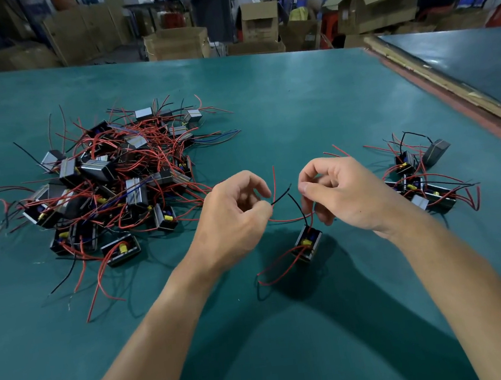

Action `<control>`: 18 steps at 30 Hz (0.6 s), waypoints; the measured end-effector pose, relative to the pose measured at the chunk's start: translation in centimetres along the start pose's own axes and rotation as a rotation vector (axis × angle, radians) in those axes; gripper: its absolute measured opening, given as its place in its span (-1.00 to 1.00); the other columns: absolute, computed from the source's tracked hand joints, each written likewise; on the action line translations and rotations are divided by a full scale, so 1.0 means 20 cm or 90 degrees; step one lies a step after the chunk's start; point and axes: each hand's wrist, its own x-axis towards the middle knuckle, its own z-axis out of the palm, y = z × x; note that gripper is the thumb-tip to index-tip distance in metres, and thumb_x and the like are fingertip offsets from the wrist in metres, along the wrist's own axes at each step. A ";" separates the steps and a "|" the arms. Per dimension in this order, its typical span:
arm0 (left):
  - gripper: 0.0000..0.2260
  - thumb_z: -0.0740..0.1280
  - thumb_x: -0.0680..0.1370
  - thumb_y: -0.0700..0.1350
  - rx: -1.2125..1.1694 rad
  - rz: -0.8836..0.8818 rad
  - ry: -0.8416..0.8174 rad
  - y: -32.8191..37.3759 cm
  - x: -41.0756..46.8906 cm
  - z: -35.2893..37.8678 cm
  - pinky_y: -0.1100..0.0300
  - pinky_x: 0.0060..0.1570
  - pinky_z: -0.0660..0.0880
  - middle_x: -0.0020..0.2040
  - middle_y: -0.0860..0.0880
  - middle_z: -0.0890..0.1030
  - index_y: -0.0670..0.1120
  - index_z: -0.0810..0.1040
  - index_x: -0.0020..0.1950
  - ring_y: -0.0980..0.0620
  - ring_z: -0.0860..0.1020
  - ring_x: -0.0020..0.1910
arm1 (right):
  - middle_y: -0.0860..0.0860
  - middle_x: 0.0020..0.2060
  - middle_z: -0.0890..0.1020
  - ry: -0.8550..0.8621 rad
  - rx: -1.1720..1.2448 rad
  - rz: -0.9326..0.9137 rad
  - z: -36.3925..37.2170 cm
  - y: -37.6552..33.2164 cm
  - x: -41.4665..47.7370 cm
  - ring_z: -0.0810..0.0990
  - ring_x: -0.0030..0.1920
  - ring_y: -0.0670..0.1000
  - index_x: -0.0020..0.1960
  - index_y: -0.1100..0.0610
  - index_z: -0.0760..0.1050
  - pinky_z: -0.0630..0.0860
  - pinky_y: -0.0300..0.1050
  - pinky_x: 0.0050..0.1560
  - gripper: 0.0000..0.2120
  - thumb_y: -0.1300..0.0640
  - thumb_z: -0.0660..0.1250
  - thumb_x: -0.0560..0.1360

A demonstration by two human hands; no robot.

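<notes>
Red wire (289, 219): spans between both hands.
Left hand (233, 219): pinches it.
Right hand (342, 192): pinches it above module (308, 242).

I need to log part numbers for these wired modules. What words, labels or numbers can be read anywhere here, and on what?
No text here is legible.
Module, whose wires the left hand and right hand pinch: no marking shows.
Pile of modules: no readable labels.
Cardboard box at the back: faint print, too blurred to read.
</notes>
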 end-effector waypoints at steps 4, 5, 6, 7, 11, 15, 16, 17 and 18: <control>-0.89 0.37 0.49 -0.24 -0.065 -0.023 -0.028 0.00 0.01 0.00 0.14 -0.42 0.44 -0.43 0.03 0.60 -0.06 0.63 -0.18 0.05 0.45 -0.50 | 0.02 -0.40 0.67 0.008 -0.012 -0.007 0.00 0.00 0.00 0.49 -0.51 -0.06 -0.18 0.12 0.52 0.45 -0.21 -0.47 -0.84 0.22 0.30 0.59; -0.86 0.37 0.54 -0.24 -0.063 -0.019 -0.033 -0.01 0.01 0.00 0.09 -0.43 0.44 -0.42 0.02 0.60 -0.06 0.65 -0.16 0.03 0.45 -0.48 | 0.02 -0.39 0.68 0.011 -0.013 -0.011 0.00 0.00 0.00 0.51 -0.50 -0.06 -0.17 0.11 0.53 0.46 -0.21 -0.47 -0.84 0.22 0.31 0.58; -0.85 0.37 0.56 -0.23 -0.054 -0.013 -0.038 -0.02 0.02 0.00 0.03 -0.43 0.44 -0.40 0.01 0.60 -0.04 0.67 -0.16 0.01 0.44 -0.46 | 0.02 -0.36 0.69 0.011 -0.011 -0.013 0.00 0.00 0.00 0.54 -0.48 -0.06 -0.17 0.11 0.53 0.48 -0.21 -0.46 -0.85 0.22 0.32 0.58; -0.85 0.38 0.56 -0.22 -0.042 -0.006 -0.041 -0.03 0.02 0.01 -0.01 -0.42 0.44 -0.40 -0.01 0.58 -0.03 0.68 -0.15 0.00 0.43 -0.44 | 0.01 -0.34 0.71 0.009 -0.005 -0.016 0.00 -0.01 -0.01 0.57 -0.46 -0.06 -0.17 0.11 0.53 0.49 -0.21 -0.45 -0.84 0.23 0.32 0.58; -0.92 0.42 0.54 -0.11 0.089 0.057 -0.047 -0.07 0.01 0.02 0.04 -0.31 0.38 -0.34 -0.08 0.51 0.00 0.73 -0.06 0.07 0.41 -0.36 | -0.01 -0.26 0.74 -0.011 0.004 -0.023 0.00 -0.01 -0.01 0.66 -0.39 0.00 -0.15 0.13 0.52 0.53 -0.21 -0.40 -0.85 0.26 0.30 0.59; -0.93 0.43 0.54 -0.11 0.158 0.112 -0.030 -0.06 0.02 0.01 0.29 -0.29 0.32 -0.20 0.06 0.49 -0.03 0.72 -0.06 0.12 0.41 -0.37 | -0.01 -0.19 0.74 -0.036 -0.004 -0.021 0.00 0.00 -0.01 0.66 -0.39 0.04 -0.15 0.12 0.51 0.54 -0.17 -0.40 -0.84 0.25 0.29 0.60; -0.92 0.42 0.54 -0.13 0.155 0.125 -0.033 -0.06 0.02 0.01 0.29 -0.29 0.34 -0.20 0.07 0.53 -0.05 0.72 -0.07 0.11 0.43 -0.36 | 0.00 -0.18 0.74 -0.043 -0.004 -0.021 0.00 0.00 -0.01 0.67 -0.37 0.04 -0.16 0.11 0.51 0.55 -0.16 -0.39 -0.83 0.25 0.30 0.60; -0.91 0.41 0.55 -0.15 0.151 0.135 -0.037 -0.05 0.01 0.01 0.24 -0.30 0.38 -0.23 0.05 0.56 -0.07 0.72 -0.06 0.09 0.45 -0.35 | 0.01 -0.17 0.74 -0.046 -0.004 -0.024 0.00 0.00 -0.01 0.68 -0.35 0.05 -0.16 0.10 0.52 0.57 -0.15 -0.38 -0.83 0.24 0.31 0.59; -0.90 0.40 0.56 -0.15 0.145 0.136 -0.041 -0.05 0.01 0.01 0.19 -0.32 0.39 -0.28 0.04 0.58 -0.07 0.72 -0.04 0.08 0.45 -0.36 | 0.03 -0.18 0.73 -0.046 -0.003 -0.030 0.00 0.00 -0.01 0.69 -0.34 0.05 -0.17 0.09 0.54 0.58 -0.13 -0.37 -0.83 0.24 0.33 0.59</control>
